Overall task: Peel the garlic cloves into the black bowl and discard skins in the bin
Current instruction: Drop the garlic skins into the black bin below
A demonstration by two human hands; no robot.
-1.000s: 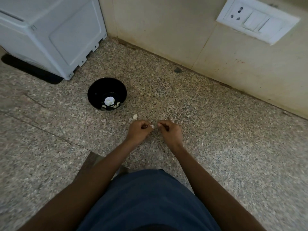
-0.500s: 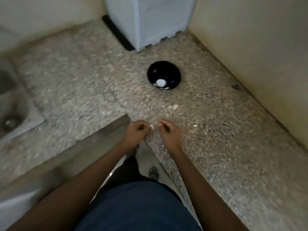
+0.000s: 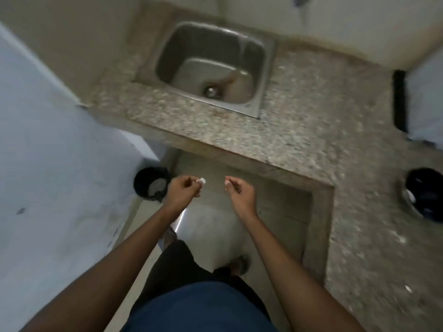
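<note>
Hands hang apart over the floor gap in front of the counter (image 3: 299, 130). Left hand (image 3: 183, 191) pinches a small white garlic piece (image 3: 202, 180) at its fingertips, right beside the black bin (image 3: 150, 184) on the floor. Right hand (image 3: 239, 191) is curled, with a pale scrap (image 3: 227, 182) at its fingertips; clove or skin, too blurred to tell. Black bowl (image 3: 425, 195) sits on the counter far right, sink (image 3: 211, 65) beyond

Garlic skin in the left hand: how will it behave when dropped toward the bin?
The garlic skin looks like a thin pale flake pinched by the left hand, so probably very light and floppy. Released, it may flutter and miss the bin, which sits down left of the hand.
</note>
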